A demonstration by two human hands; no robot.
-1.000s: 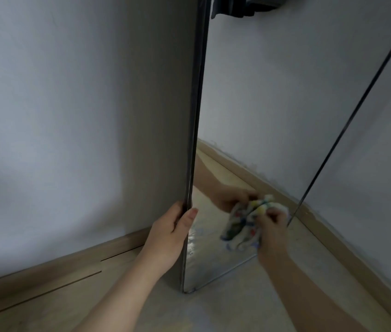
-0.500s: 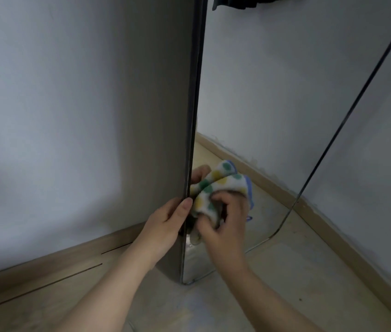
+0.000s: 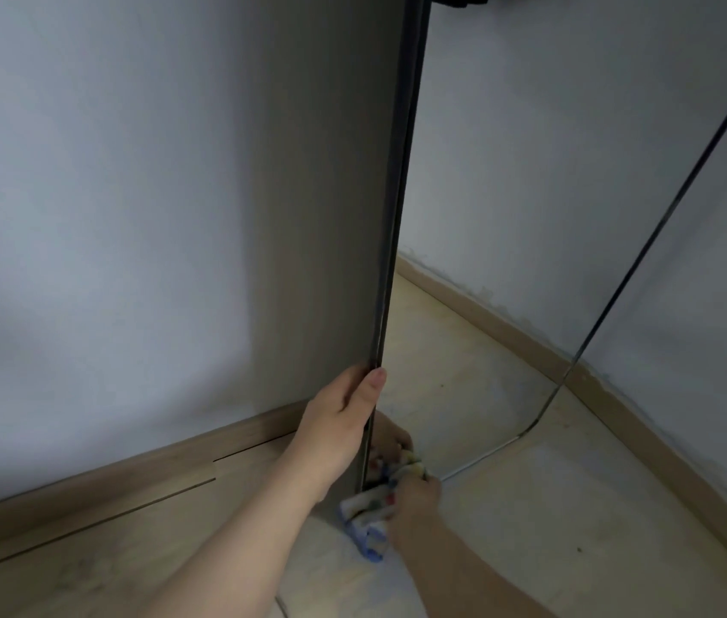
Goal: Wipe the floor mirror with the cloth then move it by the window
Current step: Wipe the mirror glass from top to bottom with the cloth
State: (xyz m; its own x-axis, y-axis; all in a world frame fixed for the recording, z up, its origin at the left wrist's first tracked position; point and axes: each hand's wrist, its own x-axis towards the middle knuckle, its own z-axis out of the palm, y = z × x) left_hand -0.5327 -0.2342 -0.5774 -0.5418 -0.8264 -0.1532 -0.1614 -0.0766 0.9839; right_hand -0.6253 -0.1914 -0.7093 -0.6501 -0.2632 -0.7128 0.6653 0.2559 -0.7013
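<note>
The tall floor mirror (image 3: pixel 508 260) stands upright in a room corner, its dark left edge toward me and its glass reflecting the wall and floor. My left hand (image 3: pixel 339 417) grips that left edge low down, thumb on the front. My right hand (image 3: pixel 415 495) holds a bunched white cloth with coloured dots (image 3: pixel 368 512) against the mirror's bottom left corner, where the cloth touches the floor. The reflection of hand and cloth shows in the glass just above.
Grey walls meet behind the mirror. A wooden skirting board (image 3: pixel 130 475) runs along the left wall and another (image 3: pixel 664 443) along the right wall. Pale floor (image 3: pixel 575 506) lies in front of the mirror. No window is in view.
My right hand has carried the cloth from the mirror's lower right to its left edge, then down to the bottom left corner. My left hand has kept its grip on the edge.
</note>
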